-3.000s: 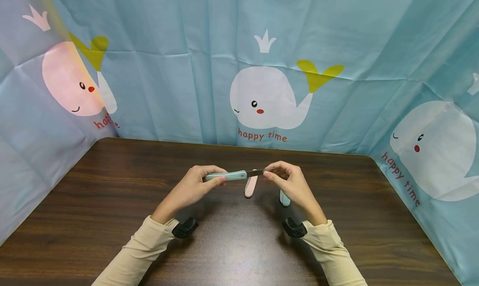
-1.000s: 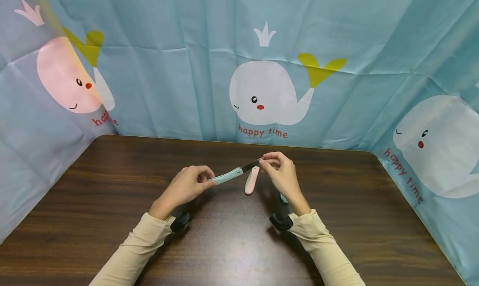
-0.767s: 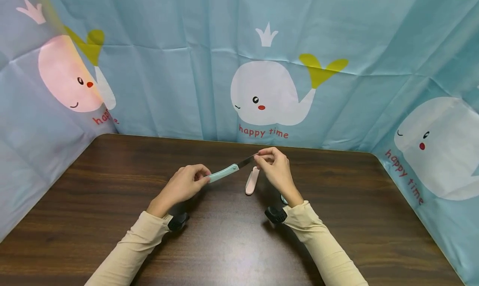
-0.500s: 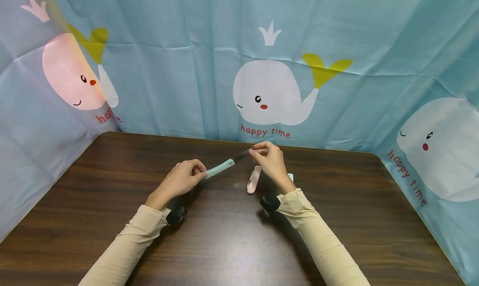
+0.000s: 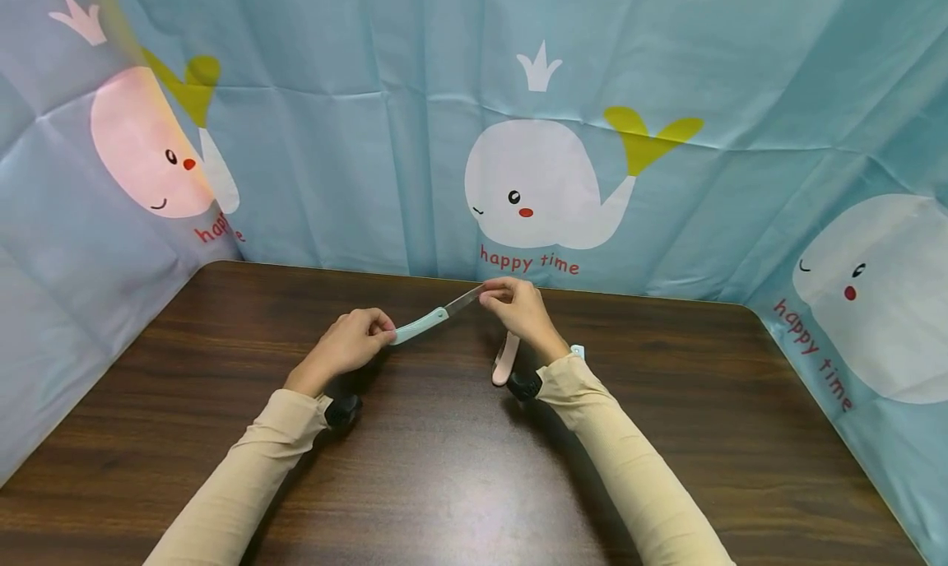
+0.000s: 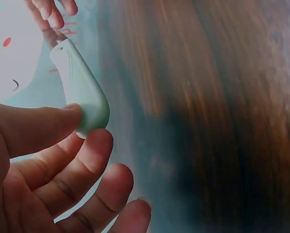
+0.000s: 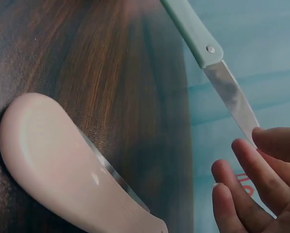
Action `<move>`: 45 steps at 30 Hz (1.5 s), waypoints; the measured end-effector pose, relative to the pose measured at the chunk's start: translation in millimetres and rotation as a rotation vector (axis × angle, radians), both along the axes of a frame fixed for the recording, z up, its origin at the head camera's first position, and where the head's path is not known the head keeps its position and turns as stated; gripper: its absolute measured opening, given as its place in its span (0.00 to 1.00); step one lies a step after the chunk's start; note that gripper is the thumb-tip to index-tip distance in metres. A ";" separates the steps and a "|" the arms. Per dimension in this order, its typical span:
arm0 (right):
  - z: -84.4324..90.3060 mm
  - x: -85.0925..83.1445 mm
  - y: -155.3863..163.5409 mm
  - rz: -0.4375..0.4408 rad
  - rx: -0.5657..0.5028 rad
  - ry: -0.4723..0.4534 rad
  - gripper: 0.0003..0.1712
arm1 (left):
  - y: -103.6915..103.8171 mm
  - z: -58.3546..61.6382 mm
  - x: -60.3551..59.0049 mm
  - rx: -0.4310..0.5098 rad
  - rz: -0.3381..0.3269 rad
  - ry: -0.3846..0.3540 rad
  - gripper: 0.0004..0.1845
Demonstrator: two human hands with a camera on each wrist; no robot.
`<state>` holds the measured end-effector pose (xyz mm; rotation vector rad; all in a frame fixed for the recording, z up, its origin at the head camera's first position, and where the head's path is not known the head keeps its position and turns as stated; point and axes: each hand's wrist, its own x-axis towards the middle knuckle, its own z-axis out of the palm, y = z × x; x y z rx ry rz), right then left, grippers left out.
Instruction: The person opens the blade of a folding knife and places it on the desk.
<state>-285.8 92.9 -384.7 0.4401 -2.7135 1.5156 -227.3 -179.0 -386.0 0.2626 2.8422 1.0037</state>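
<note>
A folding knife with a mint-green handle (image 5: pixel 420 325) is unfolded and held above the table, its bare metal blade (image 7: pixel 232 92) slanting up to the right in the head view. My left hand (image 5: pixel 348 344) pinches the handle's butt end between thumb and forefinger, the other fingers loosely bent in the left wrist view. At the opposite end, my right hand (image 5: pixel 522 307) pinches the blade near its tip, which the fingers hide. Below the right wrist lies a folded pink knife (image 5: pixel 507 360), large in the right wrist view with a strip of blade along its edge.
A pale blue piece (image 5: pixel 578 351) peeks out behind the right wrist, mostly hidden by it. The dark wooden table (image 5: pixel 444 484) ends at a blue whale-print curtain (image 5: pixel 333 179), close behind the hands.
Both hands have shifted left and toward the back with the knife. It lay nearly level in the head view and now slants up to the right. The right wrist has come beside the pink knife.
</note>
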 end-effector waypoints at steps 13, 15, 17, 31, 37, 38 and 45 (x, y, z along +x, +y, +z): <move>-7.1 -4.4 -8.2 0.097 -0.039 -0.122 0.25 | -5.1 -6.7 -8.4 -0.048 0.016 -0.059 0.10; -8.8 -4.3 -9.4 0.113 -0.027 -0.128 0.27 | -5.8 -7.4 -8.7 -0.057 0.021 -0.059 0.10; -10.4 -4.6 -9.8 0.127 -0.026 -0.138 0.28 | -6.2 -7.7 -8.8 -0.064 0.025 -0.058 0.10; -8.9 -0.3 -5.9 0.178 0.049 -0.155 0.30 | -5.2 -7.0 -10.6 -0.108 0.039 -0.077 0.10; -6.4 -0.1 0.0 0.175 0.067 -0.087 0.24 | -5.0 -4.2 -7.5 -0.074 0.038 -0.037 0.08; -6.0 0.3 1.3 0.173 0.069 -0.082 0.24 | -4.5 -3.7 -7.1 -0.067 0.033 -0.030 0.08; -3.0 2.7 11.7 0.175 0.091 -0.040 0.19 | 6.7 3.2 -0.9 -0.033 0.016 -0.013 0.10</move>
